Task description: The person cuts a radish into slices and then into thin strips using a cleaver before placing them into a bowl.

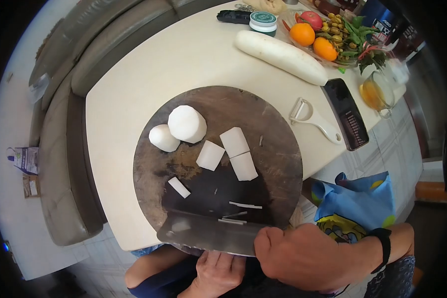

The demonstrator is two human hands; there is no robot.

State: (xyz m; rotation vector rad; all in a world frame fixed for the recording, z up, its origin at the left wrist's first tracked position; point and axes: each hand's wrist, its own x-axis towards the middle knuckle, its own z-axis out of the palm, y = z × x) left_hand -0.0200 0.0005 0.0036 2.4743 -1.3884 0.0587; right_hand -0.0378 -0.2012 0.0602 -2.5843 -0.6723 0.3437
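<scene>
My right hand (303, 256) grips the handle end of a cleaver (211, 233), its broad blade stretching left across the near edge of the round wooden chopping board (149, 184). Just below the blade is my left hand (218, 272), fingers bent and pressed together; the blade hides the fingertips and anything under them. On the board lie white radish chunks: a large round piece (187, 124), a smaller rounded end (164, 138), and blocks (210, 155) beside a pair (239, 153) that touch. A small slab (179, 187) and thin slivers (245, 204) lie nearer the blade.
A whole white radish (281, 57) lies on the table (116, 144) beyond the board. To the right are a peeler (315, 120), a phone (346, 114) and a glass cup of amber liquid (376, 92). Oranges (302, 34) and other fruit sit behind. A grey sofa (59, 164) stands left.
</scene>
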